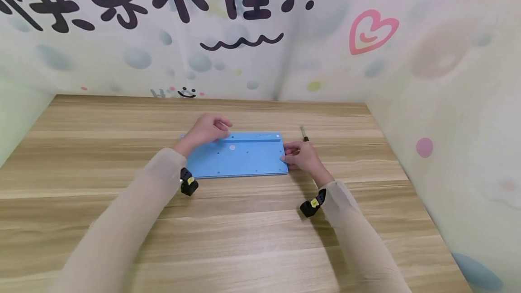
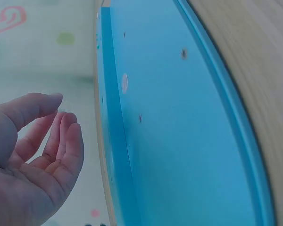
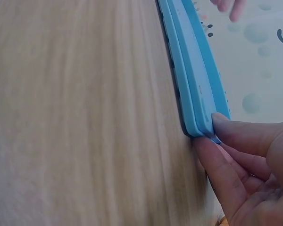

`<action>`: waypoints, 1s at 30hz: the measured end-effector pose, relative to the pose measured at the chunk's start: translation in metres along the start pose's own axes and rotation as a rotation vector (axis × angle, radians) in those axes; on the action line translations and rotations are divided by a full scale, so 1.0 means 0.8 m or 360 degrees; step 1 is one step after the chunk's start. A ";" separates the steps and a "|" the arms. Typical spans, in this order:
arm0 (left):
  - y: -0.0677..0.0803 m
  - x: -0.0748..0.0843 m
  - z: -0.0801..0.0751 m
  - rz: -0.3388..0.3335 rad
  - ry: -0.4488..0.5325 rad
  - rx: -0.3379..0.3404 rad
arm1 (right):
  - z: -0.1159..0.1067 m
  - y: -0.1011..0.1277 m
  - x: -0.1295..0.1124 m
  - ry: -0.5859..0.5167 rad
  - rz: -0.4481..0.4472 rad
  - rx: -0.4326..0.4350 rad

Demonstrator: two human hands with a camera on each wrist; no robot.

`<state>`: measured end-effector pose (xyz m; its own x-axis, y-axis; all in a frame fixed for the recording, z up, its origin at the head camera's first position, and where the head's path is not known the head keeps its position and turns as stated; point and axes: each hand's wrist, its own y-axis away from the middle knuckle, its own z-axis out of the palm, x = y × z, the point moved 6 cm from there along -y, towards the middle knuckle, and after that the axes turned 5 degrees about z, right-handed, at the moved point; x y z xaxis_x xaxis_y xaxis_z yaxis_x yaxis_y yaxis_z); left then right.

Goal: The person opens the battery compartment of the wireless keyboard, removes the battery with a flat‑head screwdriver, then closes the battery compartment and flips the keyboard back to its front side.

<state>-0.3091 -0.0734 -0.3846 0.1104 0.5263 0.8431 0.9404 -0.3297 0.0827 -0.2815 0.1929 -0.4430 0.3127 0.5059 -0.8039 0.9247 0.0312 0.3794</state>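
Observation:
A blue keyboard (image 1: 252,159) lies underside up on the table, with small screw holes, a round pale sticker and a raised strip along its far side. At its right end, my right hand (image 1: 304,157) pinches the edge, thumb on the upper face and fingers beneath, as the right wrist view shows on the keyboard (image 3: 195,84). My left hand (image 1: 207,129) hovers over the far left part of the keyboard. Its fingers (image 2: 73,150) are loosely bent with nothing between them, beside the raised strip (image 2: 115,117).
Just beyond my right hand lies a screwdriver (image 1: 303,133) with a metal shaft, its dark handle partly hidden by the hand. The wood-grain table (image 1: 244,229) meets a printed wall cloth (image 1: 244,67) at the back and another on the right.

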 end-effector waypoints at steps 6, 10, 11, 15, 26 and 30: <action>-0.025 0.024 0.036 0.0130 -0.0088 -0.0075 | -0.002 0.000 0.002 0.0011 -0.0018 0.0011; -0.035 0.035 0.055 0.0182 -0.0111 -0.0093 | -0.002 0.000 0.002 0.0007 -0.0035 0.0012; -0.037 0.037 0.059 0.0187 -0.0116 -0.0092 | -0.001 0.000 0.002 0.0005 -0.0037 0.0012; -0.045 0.043 0.072 0.0196 -0.0146 -0.0089 | -0.002 0.000 0.001 -0.0005 -0.0040 0.0014; -0.061 0.040 0.092 0.0169 -0.0217 -0.0071 | -0.001 -0.001 0.003 -0.0010 -0.0025 0.0012; -0.063 0.040 0.095 0.0136 -0.0246 -0.0079 | -0.001 -0.001 0.002 -0.0008 -0.0027 0.0010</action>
<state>-0.3288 0.0198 -0.4021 0.2411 0.6078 0.7566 0.9089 -0.4148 0.0436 -0.2816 0.1946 -0.4440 0.2980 0.5011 -0.8125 0.9313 0.0343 0.3627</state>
